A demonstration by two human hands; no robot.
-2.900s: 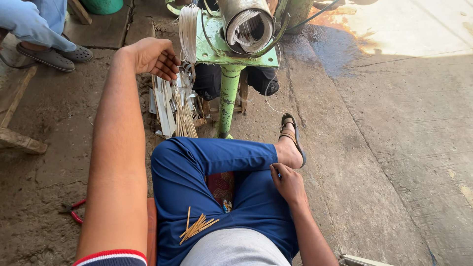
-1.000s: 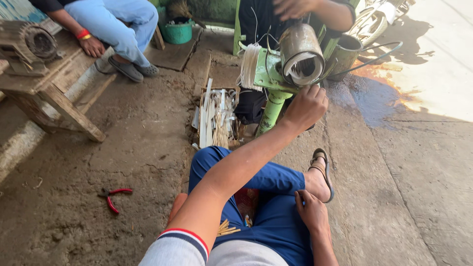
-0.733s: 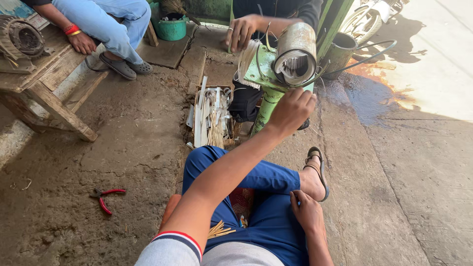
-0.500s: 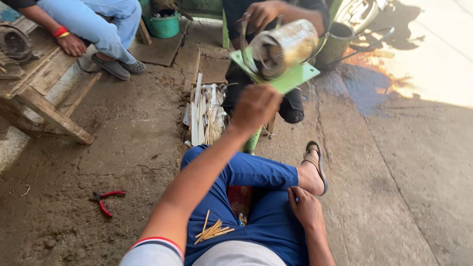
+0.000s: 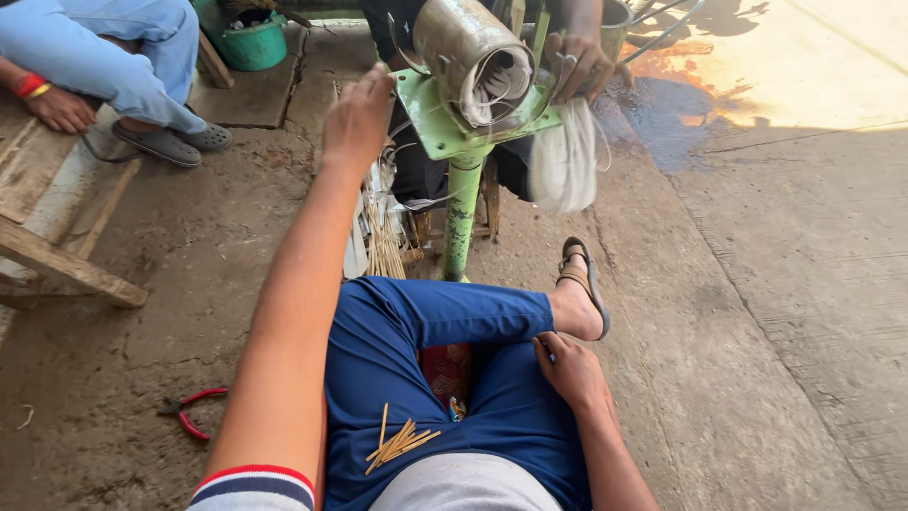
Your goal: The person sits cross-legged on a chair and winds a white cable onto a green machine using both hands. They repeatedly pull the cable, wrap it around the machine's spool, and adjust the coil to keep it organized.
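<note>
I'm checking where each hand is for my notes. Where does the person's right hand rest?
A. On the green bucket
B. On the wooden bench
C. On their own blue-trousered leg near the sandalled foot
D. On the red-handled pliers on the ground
C: the right hand lies flat on the blue trousers, just behind the sandalled foot, holding nothing.

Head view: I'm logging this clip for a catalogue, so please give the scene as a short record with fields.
left hand: raised, at the edge of the green stand plate
right hand: resting on own leg, empty
on stand: metal cylinder
co-worker's hand: on the stand's far side, above a white bundle
lap: thin sticks
ground: red-handled pliers
</note>
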